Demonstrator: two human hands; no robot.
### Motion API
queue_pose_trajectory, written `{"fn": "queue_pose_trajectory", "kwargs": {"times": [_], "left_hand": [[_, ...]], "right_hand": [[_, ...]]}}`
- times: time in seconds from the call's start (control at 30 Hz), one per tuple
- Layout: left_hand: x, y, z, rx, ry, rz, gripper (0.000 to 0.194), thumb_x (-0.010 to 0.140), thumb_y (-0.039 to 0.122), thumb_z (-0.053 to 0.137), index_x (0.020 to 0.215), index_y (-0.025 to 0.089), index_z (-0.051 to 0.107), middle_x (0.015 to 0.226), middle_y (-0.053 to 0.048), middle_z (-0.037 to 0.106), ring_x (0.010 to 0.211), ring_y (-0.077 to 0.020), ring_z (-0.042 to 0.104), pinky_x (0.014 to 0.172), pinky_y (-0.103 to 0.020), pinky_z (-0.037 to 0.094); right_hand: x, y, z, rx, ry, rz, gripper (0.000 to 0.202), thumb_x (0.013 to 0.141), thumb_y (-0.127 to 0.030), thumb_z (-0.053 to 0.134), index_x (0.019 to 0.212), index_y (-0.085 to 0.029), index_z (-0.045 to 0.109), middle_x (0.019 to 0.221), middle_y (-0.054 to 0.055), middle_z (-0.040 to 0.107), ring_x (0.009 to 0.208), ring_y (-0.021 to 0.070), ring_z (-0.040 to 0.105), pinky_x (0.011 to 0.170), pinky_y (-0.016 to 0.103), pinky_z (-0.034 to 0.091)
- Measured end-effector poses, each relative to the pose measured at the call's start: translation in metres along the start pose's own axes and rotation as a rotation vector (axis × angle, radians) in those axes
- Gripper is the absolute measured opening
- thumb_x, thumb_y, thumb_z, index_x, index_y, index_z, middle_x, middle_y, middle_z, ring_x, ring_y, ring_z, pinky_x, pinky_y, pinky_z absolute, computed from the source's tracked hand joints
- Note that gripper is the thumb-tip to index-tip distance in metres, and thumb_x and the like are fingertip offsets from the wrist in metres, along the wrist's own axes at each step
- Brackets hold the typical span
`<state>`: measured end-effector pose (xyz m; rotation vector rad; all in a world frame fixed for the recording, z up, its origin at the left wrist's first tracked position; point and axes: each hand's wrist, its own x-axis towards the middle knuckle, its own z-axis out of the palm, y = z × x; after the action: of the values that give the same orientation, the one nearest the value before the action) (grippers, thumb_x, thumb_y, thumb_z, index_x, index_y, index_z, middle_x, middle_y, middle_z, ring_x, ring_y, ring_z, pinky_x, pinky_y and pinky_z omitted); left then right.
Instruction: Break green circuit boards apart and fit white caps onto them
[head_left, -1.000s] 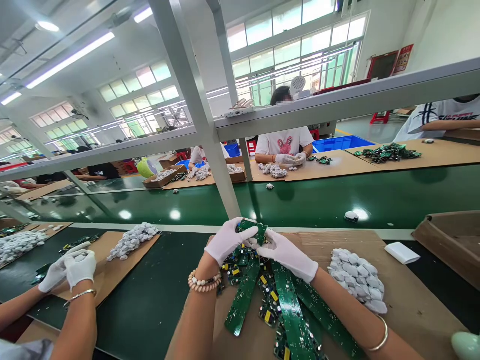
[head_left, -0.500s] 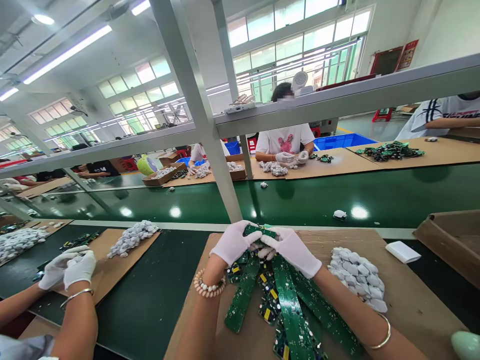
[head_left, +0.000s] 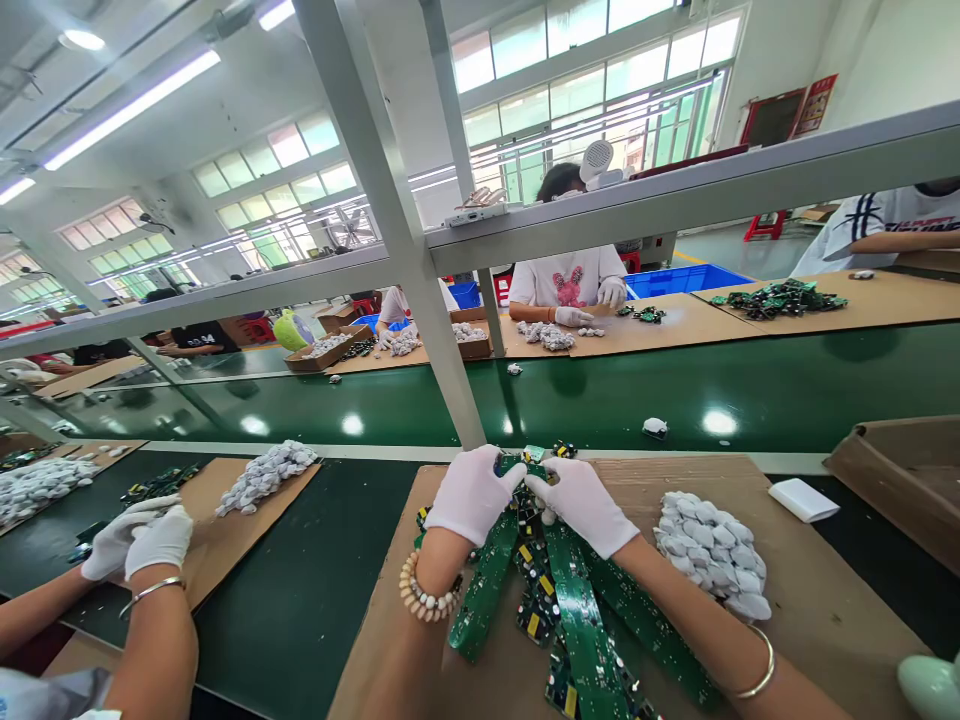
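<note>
A: Where does the board sit?

B: Between the person's two hands, at the fingertips, above the cardboard.

A: And the fingers?

B: Pinched narrow. The left hand and the right hand both hold the board, thumbs all but meeting. (The lower fingers are mostly hidden, so what they do there is hard to tell.)

A: What lies around them?

B: The strips fan out just below the fingers, toward the body, with small yellow-marked modules between them. One loose piece shows just beyond the right fingertips. The white pads are piled to the right of the right fingers, well apart. The belt runs beyond both hands.

A: So which step is in hand?

B: Two-handed handling of one board, by the look of it; whether it is being bent, parted or only turned is unclear.

A: What does the next move call for?

B: Probably an even pinch from both thumbs, with the fingertips kept clear of the strips below.
</note>
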<state>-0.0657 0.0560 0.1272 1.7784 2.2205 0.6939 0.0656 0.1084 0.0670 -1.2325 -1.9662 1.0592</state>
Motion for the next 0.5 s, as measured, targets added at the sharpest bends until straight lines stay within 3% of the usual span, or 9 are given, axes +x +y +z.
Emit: {"fn": "queue_pose_trajectory", "kwargs": {"times": [0.07, 0.13, 0.2, 0.27, 0.33, 0.5], "left_hand": [[0.004, -0.01, -0.005, -0.047, -0.07, -0.03, 0.017, 0.07, 0.034, 0.061, 0.069, 0.018, 0.062, 0.057, -0.004, 0.062, 0.061, -0.0197, 0.061, 0.057, -0.026, 0.04], [0.009, -0.025, -0.009, -0.048, -0.092, -0.092, 0.012, 0.067, 0.029, 0.064, 0.07, 0.017, 0.063, 0.061, -0.004, 0.064, 0.066, -0.019, 0.062, 0.059, -0.024, 0.041], [0.016, -0.039, -0.011, -0.033, -0.106, -0.131, 0.009, 0.066, 0.024, 0.066, 0.07, 0.016, 0.064, 0.065, -0.004, 0.065, 0.067, -0.0181, 0.062, 0.059, -0.024, 0.041], [0.022, -0.049, -0.012, -0.018, -0.13, -0.162, 0.008, 0.067, 0.022, 0.065, 0.072, 0.015, 0.065, 0.065, -0.004, 0.065, 0.062, -0.0165, 0.06, 0.057, -0.024, 0.041], [0.025, -0.054, -0.011, -0.008, -0.157, -0.188, 0.011, 0.07, 0.022, 0.062, 0.076, 0.013, 0.066, 0.065, -0.005, 0.065, 0.055, -0.0149, 0.058, 0.053, -0.024, 0.04], [0.024, -0.054, -0.011, -0.026, -0.207, -0.175, 0.018, 0.072, 0.024, 0.062, 0.085, 0.012, 0.065, 0.065, -0.004, 0.067, 0.055, -0.0147, 0.06, 0.055, -0.024, 0.042]], "right_hand": [[-0.002, 0.0, 0.003, 0.008, -0.071, -0.013, 0.019, 0.074, -0.034, 0.058, 0.081, -0.017, 0.063, 0.062, 0.004, 0.066, 0.045, 0.0189, 0.061, 0.053, 0.031, 0.048], [-0.007, -0.002, 0.006, 0.027, -0.101, -0.071, 0.038, 0.069, -0.036, 0.065, 0.101, -0.015, 0.064, 0.08, 0.008, 0.069, 0.062, 0.0224, 0.065, 0.066, 0.034, 0.049], [-0.015, -0.004, 0.011, 0.075, -0.181, -0.093, 0.062, 0.064, -0.035, 0.07, 0.121, -0.016, 0.055, 0.086, 0.008, 0.069, 0.075, 0.0244, 0.065, 0.073, 0.035, 0.049], [-0.021, -0.008, 0.014, 0.129, -0.279, -0.08, 0.074, 0.065, -0.032, 0.069, 0.132, -0.016, 0.044, 0.088, 0.008, 0.069, 0.079, 0.024, 0.064, 0.072, 0.033, 0.05], [-0.025, -0.01, 0.015, 0.172, -0.318, -0.1, 0.069, 0.07, -0.029, 0.064, 0.134, -0.017, 0.042, 0.093, 0.008, 0.069, 0.082, 0.0229, 0.064, 0.074, 0.032, 0.05], [-0.014, -0.01, -0.006, 0.045, -0.234, -0.153, 0.038, 0.079, -0.025, 0.051, 0.115, -0.017, 0.06, 0.098, 0.007, 0.07, 0.085, 0.0195, 0.065, 0.079, 0.029, 0.049]]}}
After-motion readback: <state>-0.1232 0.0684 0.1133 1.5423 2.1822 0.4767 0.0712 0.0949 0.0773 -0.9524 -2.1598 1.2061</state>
